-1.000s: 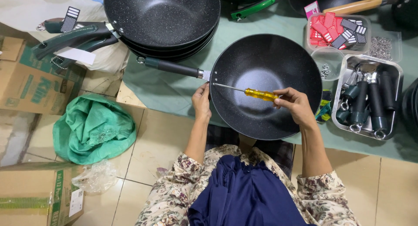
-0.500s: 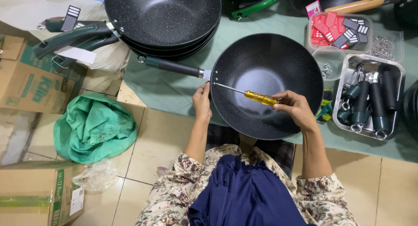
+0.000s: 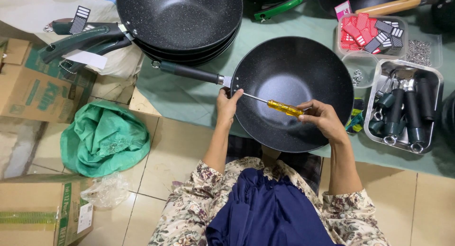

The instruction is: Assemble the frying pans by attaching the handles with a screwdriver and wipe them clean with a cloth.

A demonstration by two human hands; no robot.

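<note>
The screwdriver (image 3: 277,105) tip hides under the left hand (image 3: 228,105) gripping the pan (image 3: 294,80) rim; the right hand (image 3: 321,120) grips its yellow handle.

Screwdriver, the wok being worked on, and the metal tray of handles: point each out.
Screwdriver (image 3: 284,107), head view, yellow handle.
Wok (image 3: 294,71), head view, bare inner surface.
Metal tray (image 3: 379,75), head view, upper left rim.
</note>
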